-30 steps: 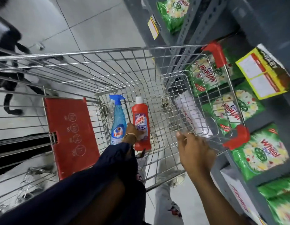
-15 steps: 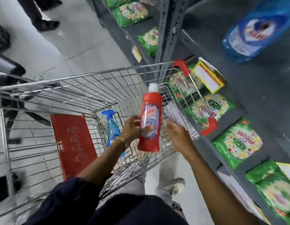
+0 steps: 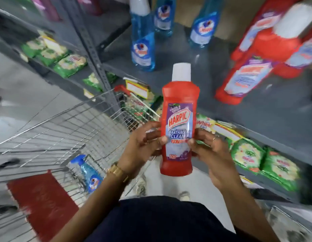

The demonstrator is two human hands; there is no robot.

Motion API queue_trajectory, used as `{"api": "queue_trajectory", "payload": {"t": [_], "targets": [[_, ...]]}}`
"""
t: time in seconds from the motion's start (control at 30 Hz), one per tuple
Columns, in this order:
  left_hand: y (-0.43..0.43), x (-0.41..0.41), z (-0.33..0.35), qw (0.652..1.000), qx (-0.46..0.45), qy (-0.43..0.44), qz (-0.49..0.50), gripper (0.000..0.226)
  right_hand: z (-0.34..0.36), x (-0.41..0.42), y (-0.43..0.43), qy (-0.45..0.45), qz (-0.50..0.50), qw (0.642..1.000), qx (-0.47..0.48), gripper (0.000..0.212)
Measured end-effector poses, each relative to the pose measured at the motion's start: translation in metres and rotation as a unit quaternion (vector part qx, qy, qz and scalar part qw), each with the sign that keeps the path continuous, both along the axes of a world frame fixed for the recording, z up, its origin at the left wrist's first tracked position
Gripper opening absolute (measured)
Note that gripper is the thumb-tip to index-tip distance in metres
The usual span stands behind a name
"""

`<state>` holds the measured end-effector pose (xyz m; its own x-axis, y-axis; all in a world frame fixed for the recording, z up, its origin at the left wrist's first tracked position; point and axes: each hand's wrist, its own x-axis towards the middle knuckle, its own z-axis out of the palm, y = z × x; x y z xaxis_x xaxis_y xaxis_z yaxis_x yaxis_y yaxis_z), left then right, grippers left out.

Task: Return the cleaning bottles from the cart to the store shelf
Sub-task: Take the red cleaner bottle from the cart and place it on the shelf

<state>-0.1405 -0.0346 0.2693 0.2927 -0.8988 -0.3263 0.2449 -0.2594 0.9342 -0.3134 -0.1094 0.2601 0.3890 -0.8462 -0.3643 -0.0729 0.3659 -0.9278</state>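
Observation:
I hold a red Harpic bottle (image 3: 179, 105) with a white cap upright in front of me, between the cart and the shelf. My left hand (image 3: 143, 145) grips its left side and my right hand (image 3: 211, 152) grips its right side. A blue spray bottle (image 3: 89, 173) still lies inside the wire cart (image 3: 73, 126) at the lower left. The grey store shelf (image 3: 239, 109) is ahead, with bare surface just beyond the bottle.
Blue cleaner bottles (image 3: 143, 42) stand at the back of the shelf and red Harpic bottles (image 3: 247, 74) on its right. Green detergent packs (image 3: 247, 154) fill the lower shelves. A grey upright post (image 3: 89, 48) divides the shelving. The cart's red flap (image 3: 45, 201) is lower left.
My left hand lifted the red bottle out of the cart and up toward the shelf. My right hand left the cart rim and closed on the bottle. The view tilted up to the shelf.

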Motion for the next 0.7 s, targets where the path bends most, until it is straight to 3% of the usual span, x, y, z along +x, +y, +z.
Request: {"api": "queue_trajectory", "payload": {"t": [0.27,0.43,0.53,0.7], "targets": [[-0.04,-0.076,0.001,0.99,-0.074,-0.029,-0.113,0.027,0.007,-0.091,0.001,-0.015,-0.121,0.989,-0.079,0.026],[-0.09,-0.127,0.005,0.976,-0.14,-0.073,-0.151,0.043,0.01,-0.138,-0.028,-0.048,-0.18,0.971,-0.147,0.031],[-0.13,-0.159,0.009,0.96,-0.185,-0.099,-0.184,0.049,0.014,-0.167,-0.061,-0.069,-0.192,0.962,-0.182,0.042],[-0.19,-0.195,0.003,0.939,-0.232,-0.147,-0.209,0.037,0.006,-0.203,-0.118,-0.07,-0.232,0.947,-0.21,0.056]]}}
